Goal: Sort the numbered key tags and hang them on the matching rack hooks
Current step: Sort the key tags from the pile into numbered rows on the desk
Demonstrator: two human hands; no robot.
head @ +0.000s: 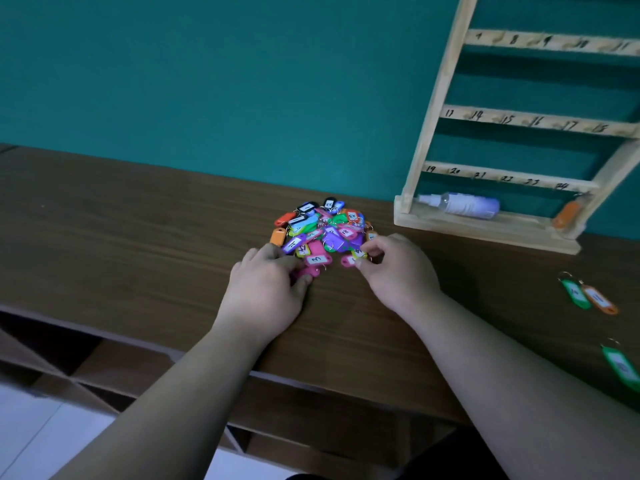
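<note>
Sorting was judged in hand: left hand [266, 285] pinched a pink tag [306, 271], right hand [398, 268] pinched a second pink tag [347, 261] at the pile [322, 230] toward the counter's [138, 237] back edge; next, numbers needed matching to the rack [519, 119].

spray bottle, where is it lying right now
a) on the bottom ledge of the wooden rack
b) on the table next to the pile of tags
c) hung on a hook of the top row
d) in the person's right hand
A: the spray bottle lies on its side on the bottom ledge of the wooden rack, below the row numbered 19 to 24.
</note>
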